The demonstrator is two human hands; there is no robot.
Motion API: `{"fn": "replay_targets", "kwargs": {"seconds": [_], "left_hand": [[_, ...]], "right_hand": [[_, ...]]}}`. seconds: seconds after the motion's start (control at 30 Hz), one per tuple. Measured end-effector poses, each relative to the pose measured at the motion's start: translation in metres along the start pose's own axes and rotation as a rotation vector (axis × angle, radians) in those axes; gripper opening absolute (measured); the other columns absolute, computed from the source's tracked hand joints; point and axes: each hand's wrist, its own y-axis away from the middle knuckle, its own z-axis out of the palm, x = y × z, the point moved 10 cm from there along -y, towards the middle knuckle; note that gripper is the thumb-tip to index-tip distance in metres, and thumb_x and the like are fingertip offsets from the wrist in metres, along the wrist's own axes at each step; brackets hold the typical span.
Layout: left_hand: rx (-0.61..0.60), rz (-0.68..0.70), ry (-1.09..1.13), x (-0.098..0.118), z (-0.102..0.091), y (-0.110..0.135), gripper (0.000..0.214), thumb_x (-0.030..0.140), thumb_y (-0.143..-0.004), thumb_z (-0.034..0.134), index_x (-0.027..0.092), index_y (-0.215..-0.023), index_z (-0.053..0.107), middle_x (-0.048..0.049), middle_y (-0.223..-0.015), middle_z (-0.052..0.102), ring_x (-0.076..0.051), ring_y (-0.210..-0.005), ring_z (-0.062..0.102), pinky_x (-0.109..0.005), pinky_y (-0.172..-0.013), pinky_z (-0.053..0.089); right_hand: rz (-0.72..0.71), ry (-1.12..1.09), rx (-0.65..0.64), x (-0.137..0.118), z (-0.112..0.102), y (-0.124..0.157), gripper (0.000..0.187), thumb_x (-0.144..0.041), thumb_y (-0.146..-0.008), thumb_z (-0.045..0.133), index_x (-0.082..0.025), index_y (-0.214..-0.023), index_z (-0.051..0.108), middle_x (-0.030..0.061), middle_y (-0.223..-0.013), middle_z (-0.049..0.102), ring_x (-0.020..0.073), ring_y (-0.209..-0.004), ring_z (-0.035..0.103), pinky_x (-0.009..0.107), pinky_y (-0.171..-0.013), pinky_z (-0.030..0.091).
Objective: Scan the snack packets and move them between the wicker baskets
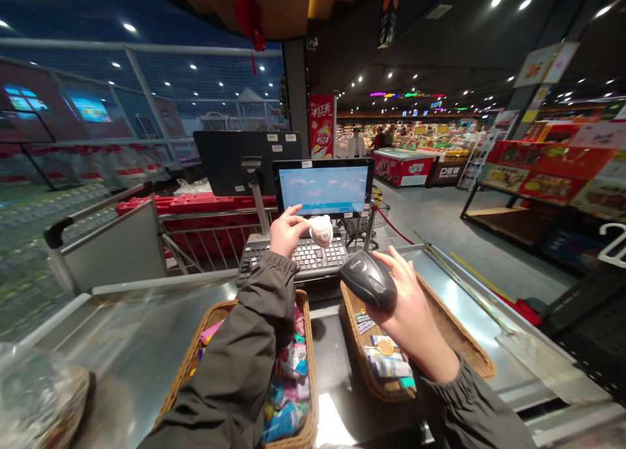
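two baskets point(454, 332) on metal counter point(132, 351), grey shop floor point(425, 208) beyond; left grip point(286, 232) pinching white package point(321, 232), right grip point(409, 312) clasping scanner point(369, 279).

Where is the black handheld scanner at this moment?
In the head view, the scanner is in the right hand, just right of the keyboard, appearing over the right wicker basket.

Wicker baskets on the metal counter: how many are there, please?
2. The left basket is partly covered by the left sleeve; the right basket is below the right hand, which holds a black scanner. What lies under the clear plastic at lower left is unclear.
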Motion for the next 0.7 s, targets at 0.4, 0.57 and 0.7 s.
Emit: {"fn": "replay_targets", "kwargs": {"seconds": [0.4,0.57,0.7], "left_hand": [[0.025,0.067,-0.086,0.006,-0.012,-0.004,0.005,0.019,-0.065,0.069,0.017,-0.064,0.073,-0.0095,-0.124,0.069,-0.029,-0.127,0.056,-0.040,-0.116,0.036],[0.022,0.072,-0.104,0.003,-0.017,-0.002,0.005,0.020,-0.066,0.068,0.018,-0.064,0.073,-0.0082,-0.124,0.069,-0.029,-0.126,0.057,-0.040,-0.115,0.037],[0.026,0.063,-0.107,0.002,-0.021,0.001,0.005,0.020,-0.066,0.068,0.018,-0.064,0.073,-0.0086,-0.125,0.069,-0.030,-0.128,0.055,-0.040,-0.116,0.036]], "right_hand": [[-0.031,-0.017,-0.001,-0.012,0.003,0.000,0.049,-0.023,-0.075,0.060,-0.020,-0.124,0.058,0.0162,-0.139,0.051,0.0426,-0.145,0.026,0.076,-0.110,0.022],[-0.025,-0.036,-0.013,-0.015,0.004,0.000,0.057,-0.023,-0.075,0.060,-0.023,-0.132,0.051,0.0152,-0.139,0.052,0.0425,-0.145,0.027,0.077,-0.109,0.022],[-0.030,-0.048,-0.004,-0.020,0.003,0.001,0.058,-0.022,-0.075,0.059,-0.024,-0.133,0.050,0.0148,-0.136,0.054,0.0425,-0.144,0.029,0.076,-0.110,0.021]]}}
